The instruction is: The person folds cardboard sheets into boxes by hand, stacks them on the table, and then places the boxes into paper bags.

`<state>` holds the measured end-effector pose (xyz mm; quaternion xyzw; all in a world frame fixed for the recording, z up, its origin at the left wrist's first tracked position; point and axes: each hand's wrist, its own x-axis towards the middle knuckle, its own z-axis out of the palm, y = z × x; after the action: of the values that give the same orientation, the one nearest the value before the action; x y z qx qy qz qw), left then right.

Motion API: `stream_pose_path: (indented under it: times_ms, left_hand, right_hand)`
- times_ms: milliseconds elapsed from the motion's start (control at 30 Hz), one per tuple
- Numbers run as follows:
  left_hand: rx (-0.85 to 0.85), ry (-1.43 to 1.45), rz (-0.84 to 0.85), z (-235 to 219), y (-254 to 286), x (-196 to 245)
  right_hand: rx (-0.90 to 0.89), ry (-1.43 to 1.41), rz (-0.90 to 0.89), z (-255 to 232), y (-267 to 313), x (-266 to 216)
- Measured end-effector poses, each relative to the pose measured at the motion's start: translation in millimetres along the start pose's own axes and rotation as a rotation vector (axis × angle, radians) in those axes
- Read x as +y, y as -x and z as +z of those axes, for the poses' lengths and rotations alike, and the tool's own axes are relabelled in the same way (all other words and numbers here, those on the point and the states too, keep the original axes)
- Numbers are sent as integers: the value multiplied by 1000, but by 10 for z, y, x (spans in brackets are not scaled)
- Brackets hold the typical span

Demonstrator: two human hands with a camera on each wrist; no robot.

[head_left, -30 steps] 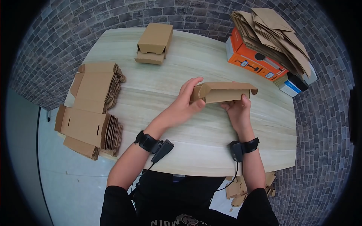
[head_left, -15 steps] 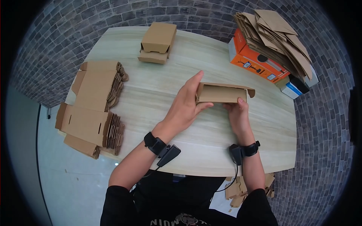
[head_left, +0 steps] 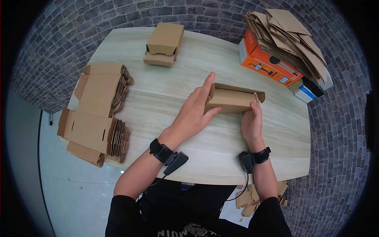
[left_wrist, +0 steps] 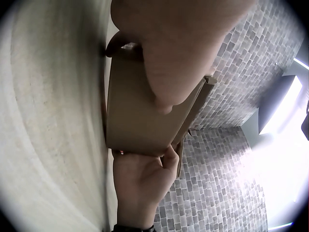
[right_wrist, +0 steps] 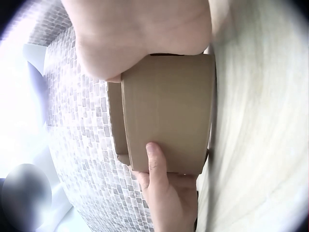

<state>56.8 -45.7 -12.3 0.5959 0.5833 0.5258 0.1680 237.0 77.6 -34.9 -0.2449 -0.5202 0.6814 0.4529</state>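
- From my remote seat I'm watching 1 part-folded cardboard box [head_left: 233, 106] sitting between the 2 hands, over the desk [head_left: 209, 158]; whether its underside is touching, I cannot tell.
- The left hand [head_left: 191, 108] is lying against the box's left end, fingers straight and thumb spreading along the near wall; I'm reading this as steadying rather than gripping, though some fingertips are hiding behind the cardboard.
- The right hand [head_left: 252, 122] is pinching the box's right end, thumb resting on the near top edge, its other fingers going out of sight.
- Beyond both hands a flap [head_left: 237, 90] is standing along the far rim, with a curled tab [head_left: 261, 97] showing just past the right thumb.
- I'm judging the step as folding the box into shape: walls are standing, top not yet closing.
- The next move, I'm thinking, is calling for the left hand holding its end square while the right thumb is easing off and guiding the tab inside; pressing hard could be creasing a wall.
- Left of the left hand, flat blanks [head_left: 100, 91] are lying stacked; well beyond that hand, a folded box [head_left: 166, 37] is standing; beyond the right hand, an orange carton [head_left: 248, 43] is carrying brown sheets [head_left: 290, 23].
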Motion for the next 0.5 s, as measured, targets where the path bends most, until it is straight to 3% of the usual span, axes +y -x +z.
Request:
stream_pose_path:
  times_ms: [267, 333, 500]
  left_hand:
    - [-15, 10, -8, 0, -1, -20]
    - [34, 21, 54, 39, 13, -84]
    - [12, 123, -11, 74, 34, -87]
  right_hand:
    - [-1, 19, -27, 64, 7, -38]
    - [-30, 29, -42, 12, -19, -26]
    - [-42, 57, -63, -21, -47, -32]
